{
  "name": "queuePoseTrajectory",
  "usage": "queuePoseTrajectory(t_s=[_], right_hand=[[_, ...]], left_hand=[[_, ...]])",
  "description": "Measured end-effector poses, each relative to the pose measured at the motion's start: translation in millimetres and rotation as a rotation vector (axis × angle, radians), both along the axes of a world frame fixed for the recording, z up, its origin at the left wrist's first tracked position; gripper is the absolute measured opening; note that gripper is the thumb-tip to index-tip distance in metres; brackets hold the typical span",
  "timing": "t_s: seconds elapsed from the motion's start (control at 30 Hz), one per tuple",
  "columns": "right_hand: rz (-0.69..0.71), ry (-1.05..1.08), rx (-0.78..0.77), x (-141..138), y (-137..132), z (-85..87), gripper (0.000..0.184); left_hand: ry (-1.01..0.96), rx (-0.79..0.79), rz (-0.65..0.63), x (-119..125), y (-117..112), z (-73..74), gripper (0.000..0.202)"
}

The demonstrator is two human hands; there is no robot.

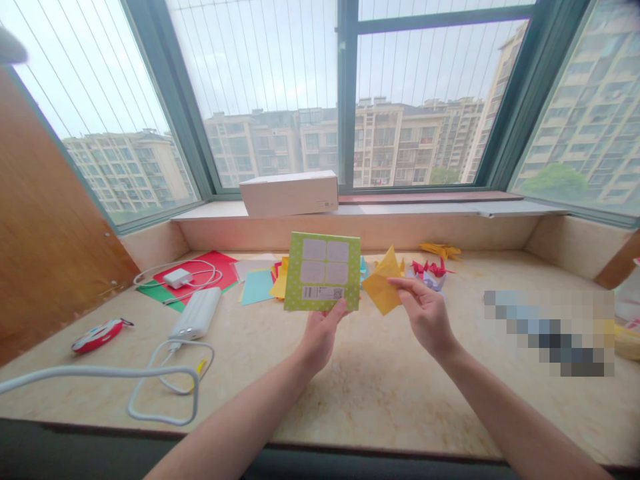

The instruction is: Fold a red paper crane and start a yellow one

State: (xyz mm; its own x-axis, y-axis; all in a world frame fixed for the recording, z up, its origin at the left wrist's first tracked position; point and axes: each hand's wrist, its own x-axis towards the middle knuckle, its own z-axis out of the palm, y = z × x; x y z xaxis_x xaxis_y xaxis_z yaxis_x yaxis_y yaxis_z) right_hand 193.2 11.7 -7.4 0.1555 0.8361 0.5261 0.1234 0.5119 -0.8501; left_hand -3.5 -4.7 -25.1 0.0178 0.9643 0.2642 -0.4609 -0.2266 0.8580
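My left hand grips the lower edge of a green dotted booklet, thumb on its face. Four-panel print and a barcode label show on the side toward me. To its right, my right hand pinches a yellow folded paper by its right corner; the paper has a diamond shape. The booklet and the yellow paper are held up apart from each other. Behind them lie folded paper cranes, including red ones and a yellow one. Blue paper lies behind the booklet's left side.
A white power bank with a looping cable lies at left, near a red and white object. A white charger rests on red paper. A white box stands on the sill. A blurred patch covers something at right.
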Motion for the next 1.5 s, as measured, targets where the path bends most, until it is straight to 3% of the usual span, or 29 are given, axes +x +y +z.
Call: queuePoseTrajectory(t_s=[0.57,0.93,1.5], right_hand=[[-0.011,-0.062,0.014,-0.5,-1.1,-1.1,0.02],[-0.068,-0.137,0.019,-3.4,-3.1,-0.6,0.021],[-0.065,-0.145,0.013,-2.5,-2.9,-3.3,0.02]], left_hand=[[-0.004,0.015,-0.068,4.8,-15.0,9.1,0.033],[0.038,0.031,-0.068,2.1,-15.6,2.0,0.032],[0.004,0.031,-0.1,3.4,-14.7,2.5,0.039]])
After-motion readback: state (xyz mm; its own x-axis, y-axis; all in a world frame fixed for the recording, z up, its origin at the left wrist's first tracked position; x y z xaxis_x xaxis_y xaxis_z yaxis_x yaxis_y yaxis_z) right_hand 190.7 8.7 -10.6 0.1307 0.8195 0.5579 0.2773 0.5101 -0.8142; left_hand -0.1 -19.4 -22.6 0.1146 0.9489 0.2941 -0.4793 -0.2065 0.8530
